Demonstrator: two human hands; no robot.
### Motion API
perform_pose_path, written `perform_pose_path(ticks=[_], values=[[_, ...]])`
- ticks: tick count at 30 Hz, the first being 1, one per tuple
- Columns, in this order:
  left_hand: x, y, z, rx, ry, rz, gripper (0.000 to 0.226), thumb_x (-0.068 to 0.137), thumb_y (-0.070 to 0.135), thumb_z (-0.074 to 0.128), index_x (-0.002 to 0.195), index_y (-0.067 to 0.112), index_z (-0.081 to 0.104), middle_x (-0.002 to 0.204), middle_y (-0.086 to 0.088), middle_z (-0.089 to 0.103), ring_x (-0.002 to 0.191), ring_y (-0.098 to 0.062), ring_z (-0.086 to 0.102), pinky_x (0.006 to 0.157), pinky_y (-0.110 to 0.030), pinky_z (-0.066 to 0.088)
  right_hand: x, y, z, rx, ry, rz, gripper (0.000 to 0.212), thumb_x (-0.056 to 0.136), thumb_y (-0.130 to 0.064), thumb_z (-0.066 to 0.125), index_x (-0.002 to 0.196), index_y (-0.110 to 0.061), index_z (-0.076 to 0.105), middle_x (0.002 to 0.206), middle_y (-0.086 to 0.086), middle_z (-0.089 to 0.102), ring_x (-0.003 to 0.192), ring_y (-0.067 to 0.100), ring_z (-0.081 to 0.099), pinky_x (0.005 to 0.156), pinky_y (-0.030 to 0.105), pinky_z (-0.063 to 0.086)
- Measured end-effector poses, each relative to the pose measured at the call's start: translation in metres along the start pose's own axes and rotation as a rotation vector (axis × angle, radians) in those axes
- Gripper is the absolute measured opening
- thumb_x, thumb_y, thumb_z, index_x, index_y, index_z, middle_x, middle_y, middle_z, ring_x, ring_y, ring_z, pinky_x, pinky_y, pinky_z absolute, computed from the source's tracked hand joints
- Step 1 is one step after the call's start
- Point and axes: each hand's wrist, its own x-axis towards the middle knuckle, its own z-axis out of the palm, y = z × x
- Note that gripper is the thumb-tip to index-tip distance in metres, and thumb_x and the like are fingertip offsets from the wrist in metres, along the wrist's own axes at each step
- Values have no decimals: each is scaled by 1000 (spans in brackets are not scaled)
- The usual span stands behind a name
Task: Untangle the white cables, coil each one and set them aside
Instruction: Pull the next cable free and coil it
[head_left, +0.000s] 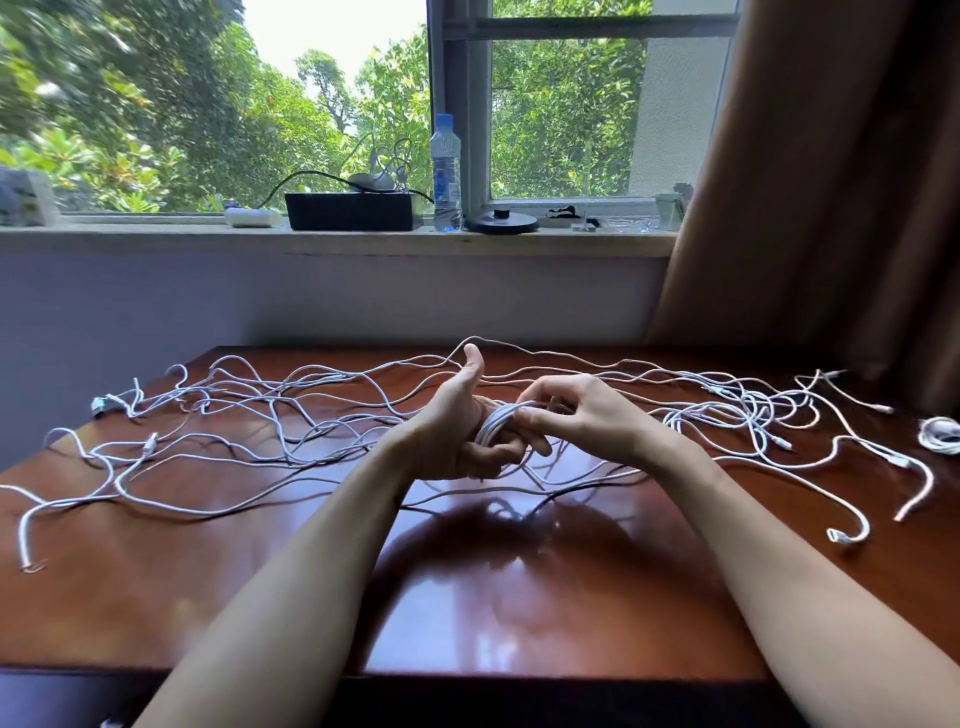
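Left grip (452, 421) holds coil (493, 423), right grip (576, 415) pinches it; loose cables (291, 410) sprawl toward table's (519, 597) side edges.

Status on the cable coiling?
Left hand grips white cable coil; right hand pinches its strand. Loose white cables tangled across brown wooden table.

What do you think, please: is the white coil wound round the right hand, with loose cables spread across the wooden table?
Not quite: the head view shows the white coil wound round the left hand, while the right hand pinches its strand. The loose cables are indeed spread across the wooden table.
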Motion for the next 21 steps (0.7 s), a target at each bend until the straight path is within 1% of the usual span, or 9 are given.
perform_pose_path(ticks=[4, 7, 11, 13, 15, 17, 19, 20, 21], values=[[3, 0, 0, 21, 84, 17, 128, 76, 90, -11, 86, -7, 72, 43, -4, 34, 31, -10, 12, 44, -24, 8, 3, 1, 3, 22, 61, -16, 16, 90, -30, 76, 92, -14, 76, 84, -1, 74, 79, 4, 66, 76, 21, 52], [6, 0, -3, -27, 163, 56, 116, 82, 86, -8, 78, -4, 65, 38, -3, 34, 30, -9, 12, 44, -21, 9, 3, 1, 2, -10, 91, -11, 19, 90, -32, 75, 91, -13, 77, 79, -6, 73, 74, 0, 63, 73, 18, 50], [9, 0, -11, -70, 262, 151, 91, 96, 74, 14, 71, 1, 62, 49, -7, 41, 32, -9, 17, 42, -21, 11, 4, 1, 3, -87, 99, -29, 19, 96, -33, 68, 92, -16, 77, 73, -12, 68, 68, -1, 56, 67, 17, 45], [7, 1, -12, -82, 257, 174, 74, 97, 66, 30, 78, 2, 61, 60, -8, 40, 35, -10, 20, 41, -21, 16, 5, 1, 4, -111, 96, -30, 21, 99, -34, 64, 91, -18, 74, 75, -7, 66, 67, 1, 53, 66, 21, 43], [4, 3, -11, -75, 207, 209, 54, 97, 52, 41, 82, 4, 61, 68, -9, 37, 41, -11, 23, 45, -25, 18, 6, 3, 5, -125, 99, -21, 22, 101, -35, 60, 86, -22, 68, 76, -1, 63, 67, 4, 50, 66, 26, 42], [1, 3, -8, -70, 128, 250, 34, 97, 36, 45, 88, 6, 58, 71, -9, 41, 49, -11, 26, 52, -27, 22, 7, 4, 4, -133, 118, 0, 24, 103, -33, 55, 82, -26, 61, 73, -6, 59, 65, 3, 48, 66, 26, 42], [0, 1, -6, -49, 76, 305, 15, 96, 19, 50, 95, 6, 56, 73, -3, 46, 57, -10, 32, 58, -25, 31, 7, 4, 3, -119, 148, 30, 24, 105, -32, 52, 84, -24, 62, 71, -10, 57, 62, 0, 48, 64, 23, 42], [2, 0, -5, -27, 92, 338, 10, 94, 11, 53, 100, 4, 57, 75, -3, 49, 60, -10, 38, 60, -24, 37, 7, 5, 1, -109, 161, 43, 24, 105, -31, 52, 86, -21, 63, 70, -10, 57, 59, 0, 49, 63, 22, 42], [4, -3, -6, -9, 137, 366, 16, 91, 5, 56, 106, 1, 58, 77, -3, 53, 63, -11, 44, 62, -24, 41, 7, 6, 1, -106, 172, 53, 24, 105, -31, 51, 87, -20, 63, 68, -10, 57, 57, -1, 49, 62, 21, 42]])
